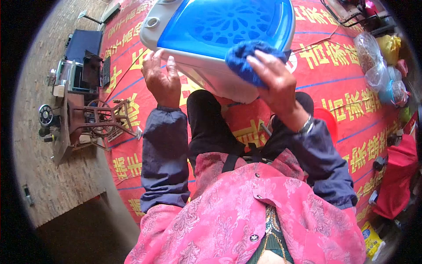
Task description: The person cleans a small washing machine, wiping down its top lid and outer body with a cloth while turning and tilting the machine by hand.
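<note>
Head view: red floor covering [360, 132] printed with yellow characters. Set on it before the knees [202, 114], white appliance [206, 72] with see-through blue lid [198, 37]. Near its right corner, right hand [277, 81], fingers bent over and gripping bunched blue cloth [237, 57] at the near edge. At the near left corner, left hand [163, 81], loosely spread, thumb apart.

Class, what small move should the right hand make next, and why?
Perhaps slide the cloth across the blue lid: the right hand holds it at the lid's near right corner, and the rest in view lies uncovered.
</note>
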Motion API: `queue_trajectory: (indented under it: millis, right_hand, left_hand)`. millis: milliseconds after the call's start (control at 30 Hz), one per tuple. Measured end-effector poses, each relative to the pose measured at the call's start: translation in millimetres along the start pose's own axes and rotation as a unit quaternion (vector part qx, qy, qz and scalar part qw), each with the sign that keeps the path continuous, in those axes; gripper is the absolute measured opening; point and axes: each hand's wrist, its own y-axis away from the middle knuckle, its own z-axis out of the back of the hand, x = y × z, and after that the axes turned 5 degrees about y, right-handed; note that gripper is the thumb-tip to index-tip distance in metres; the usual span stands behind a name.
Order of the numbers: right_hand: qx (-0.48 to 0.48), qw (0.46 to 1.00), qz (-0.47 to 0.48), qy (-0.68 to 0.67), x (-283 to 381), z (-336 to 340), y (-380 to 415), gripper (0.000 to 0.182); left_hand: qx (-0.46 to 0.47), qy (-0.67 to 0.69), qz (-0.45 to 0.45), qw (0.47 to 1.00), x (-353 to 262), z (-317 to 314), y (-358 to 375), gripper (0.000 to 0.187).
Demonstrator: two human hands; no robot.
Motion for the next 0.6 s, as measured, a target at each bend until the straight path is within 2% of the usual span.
queue_trajectory:
  millis: [33, 133, 167, 267, 433, 600]
  right_hand:
    - [0.023, 1.0, 0.004, 0.009, 11.1, 2.9, 3.0, 0.046]
    - [0.029, 0.999, 0.012, 0.029, 18.4, -6.0, -5.4, 0.045]
    - [0.034, 0.998, 0.028, 0.038, 20.3, -12.6, -10.6, 0.044]
    - [0.044, 0.996, 0.057, 0.051, 32.8, -36.2, -26.4, 0.042]
    - [0.028, 0.993, 0.098, 0.051, 59.5, -87.6, -50.7, 0.033]
    - [-0.011, 0.991, 0.126, 0.039, 74.5, -110.2, -61.0, 0.027]
  left_hand:
    - [0.029, 0.009, 0.039, 0.999, 11.4, -2.9, 1.8, 0.034]
    - [0.03, 0.036, 0.091, 0.995, 29.6, -16.6, 0.2, 0.048]
    - [0.031, 0.048, 0.109, 0.992, 34.6, -20.8, -2.3, 0.059]
    - [0.003, 0.069, 0.146, 0.987, 49.9, -32.0, -14.3, 0.063]
    - [-0.013, 0.164, 0.121, 0.979, 68.8, -44.2, -17.8, 0.072]
    - [0.039, 0.189, 0.148, 0.97, 81.8, -35.8, -21.4, 0.076]
